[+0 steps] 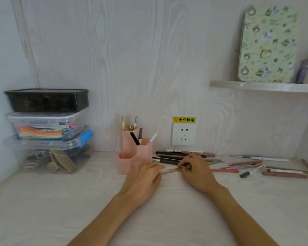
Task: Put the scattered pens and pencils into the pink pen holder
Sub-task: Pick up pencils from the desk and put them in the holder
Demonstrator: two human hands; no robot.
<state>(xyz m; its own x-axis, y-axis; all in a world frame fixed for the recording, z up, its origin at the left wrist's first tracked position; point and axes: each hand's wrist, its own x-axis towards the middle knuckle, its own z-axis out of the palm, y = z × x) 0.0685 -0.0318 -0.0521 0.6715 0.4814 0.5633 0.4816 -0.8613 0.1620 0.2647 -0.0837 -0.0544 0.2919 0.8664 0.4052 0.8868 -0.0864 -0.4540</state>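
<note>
The pink pen holder (134, 153) stands against the back wall, made of several hexagonal cups with a few pens upright in them. My right hand (196, 172) pinches the right end of a slim silvery pen (169, 170), held level just above the desk. My left hand (142, 178) lies palm down right in front of the holder, its fingertips touching the pen's left end. Several pens and pencils (185, 154) lie scattered behind and to the right of my hands, dark, pink and white ones (270, 158) among them.
A stack of plastic storage boxes (48, 130) fills the back left corner. A wall socket (183, 134) with a yellow warning label sits right of the holder. A shelf (263, 87) at upper right carries a patterned green tin.
</note>
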